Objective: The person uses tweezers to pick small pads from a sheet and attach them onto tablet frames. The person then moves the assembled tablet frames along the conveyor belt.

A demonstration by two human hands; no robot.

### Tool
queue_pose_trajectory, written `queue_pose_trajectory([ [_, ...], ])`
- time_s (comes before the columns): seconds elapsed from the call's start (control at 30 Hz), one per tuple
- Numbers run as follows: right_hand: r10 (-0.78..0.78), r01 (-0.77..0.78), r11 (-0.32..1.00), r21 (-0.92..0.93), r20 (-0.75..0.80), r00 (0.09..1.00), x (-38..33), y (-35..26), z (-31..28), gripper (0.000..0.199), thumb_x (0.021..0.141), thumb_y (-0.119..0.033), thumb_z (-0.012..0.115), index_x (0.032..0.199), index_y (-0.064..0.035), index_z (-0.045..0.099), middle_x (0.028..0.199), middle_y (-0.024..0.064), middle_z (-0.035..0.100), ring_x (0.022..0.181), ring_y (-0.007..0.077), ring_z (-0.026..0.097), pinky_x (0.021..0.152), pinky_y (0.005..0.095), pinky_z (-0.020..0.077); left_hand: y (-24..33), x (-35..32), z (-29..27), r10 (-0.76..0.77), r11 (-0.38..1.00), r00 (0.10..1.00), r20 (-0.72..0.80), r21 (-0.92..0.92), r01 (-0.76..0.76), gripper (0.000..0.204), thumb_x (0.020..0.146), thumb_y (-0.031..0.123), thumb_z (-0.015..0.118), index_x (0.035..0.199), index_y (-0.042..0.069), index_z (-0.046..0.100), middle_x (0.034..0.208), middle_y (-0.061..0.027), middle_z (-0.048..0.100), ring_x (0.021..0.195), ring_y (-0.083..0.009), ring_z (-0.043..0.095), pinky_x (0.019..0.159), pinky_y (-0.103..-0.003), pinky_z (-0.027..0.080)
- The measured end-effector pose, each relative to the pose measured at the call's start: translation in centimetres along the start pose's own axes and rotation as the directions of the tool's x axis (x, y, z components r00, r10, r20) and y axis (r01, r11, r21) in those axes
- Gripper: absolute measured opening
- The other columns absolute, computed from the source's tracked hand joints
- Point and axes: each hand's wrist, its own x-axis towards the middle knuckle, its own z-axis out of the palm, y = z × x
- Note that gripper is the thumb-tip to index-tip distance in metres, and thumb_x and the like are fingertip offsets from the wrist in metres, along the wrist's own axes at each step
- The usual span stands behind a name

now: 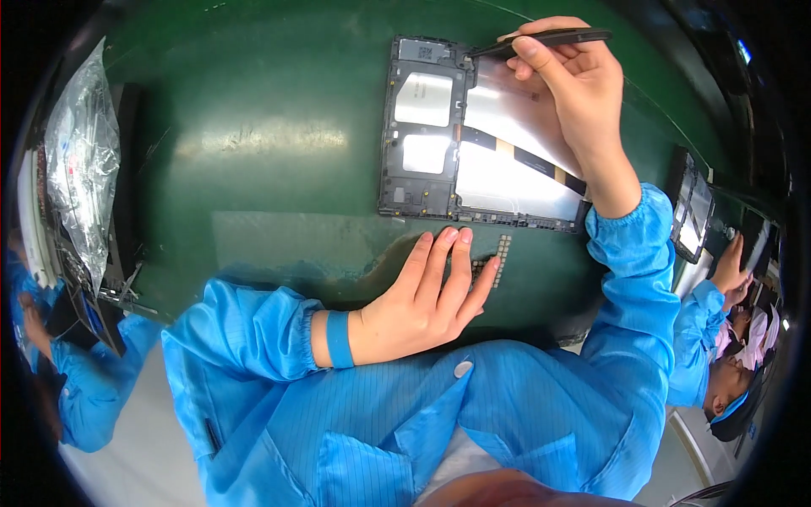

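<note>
On the green mat lies a tablet frame, black-edged with shiny silver panels. My right hand is closed round black tweezers, whose tip meets the frame near its upper middle edge. Below the frame, my left hand rests with its fingers stretched out, the fingertips close to the lower edge. Beside its little finger is a strip of small beige pieces, partly covered by the fingers. A blue band circles my left wrist.
At the left edge stands a clear plastic bag over a dark bin-like shape. Another tablet part lies at the right, near a co-worker's hand. A co-worker's blue sleeve shows at the lower left. A transparent sheet lies on the mat.
</note>
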Motion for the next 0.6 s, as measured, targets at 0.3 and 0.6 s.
queue_pose_trajectory([
  [0.3,-0.036,0.036,0.999,0.013,0.015,0.999,-0.06,-0.08,-0.21,0.017,0.090,0.000,0.061,0.106,0.0032,0.059,0.092,0.0096,0.064,0.074,0.0112,0.061,0.076,0.0283,0.0562,-0.02,0.17,0.01,-0.003,1.000,1.000,-0.006,-0.005,0.003,0.049,0.088,0.043,0.052,0.126,0.013,0.059,0.117,-0.0246,0.059,0.108,-0.0346,0.060,0.094,-0.045,0.047],
  [0.6,-0.022,0.022,1.000,-0.003,0.010,1.000,-0.30,0.04,0.20,0.019,0.089,0.000,0.063,0.107,0.0030,0.059,0.094,0.0109,0.065,0.075,0.0114,0.062,0.076,0.0270,0.0558,-0.03,-0.11,0.10,-0.009,1.000,1.000,-0.011,-0.013,0.008,0.048,0.088,0.042,0.051,0.126,0.013,0.059,0.117,-0.0242,0.060,0.107,-0.0346,0.060,0.094,-0.045,0.047],
])
